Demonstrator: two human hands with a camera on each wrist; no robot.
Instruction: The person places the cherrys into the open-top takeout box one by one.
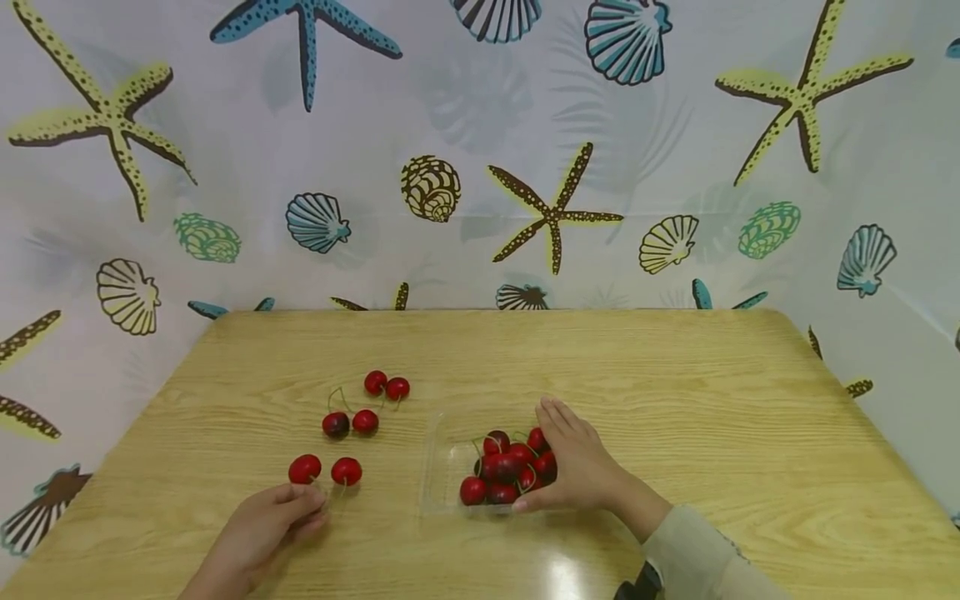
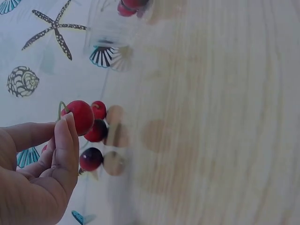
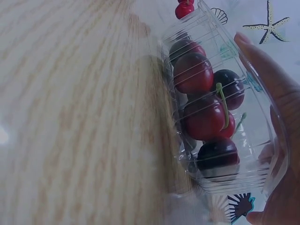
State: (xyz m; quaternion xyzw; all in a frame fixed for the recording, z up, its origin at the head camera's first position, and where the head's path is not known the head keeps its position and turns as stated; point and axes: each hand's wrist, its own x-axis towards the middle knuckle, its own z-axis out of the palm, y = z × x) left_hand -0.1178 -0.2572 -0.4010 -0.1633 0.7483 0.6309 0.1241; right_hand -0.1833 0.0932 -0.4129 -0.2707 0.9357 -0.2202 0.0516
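Note:
In the head view, my left hand (image 1: 262,529) is at the front left, thumb and fingertips pinching the green stem (image 2: 62,107) of a red cherry (image 2: 80,117). That cherry shows just beyond the fingers, and a second cherry (image 1: 347,471) lies to its right. On the right, my right hand (image 1: 577,467) grips a clear plastic container (image 1: 437,467) across its right end, thumb at the near edge and fingers at the far side. Dark red cherries (image 3: 204,116) with stems are heaped inside it, some hidden behind the hand.
Behind the left hand lie two stemmed cherries (image 1: 351,423), with another pair (image 1: 386,385) farther back. The wooden tabletop (image 1: 712,400) meets a white cloth (image 1: 465,108) printed with shells and starfish at the back and sides.

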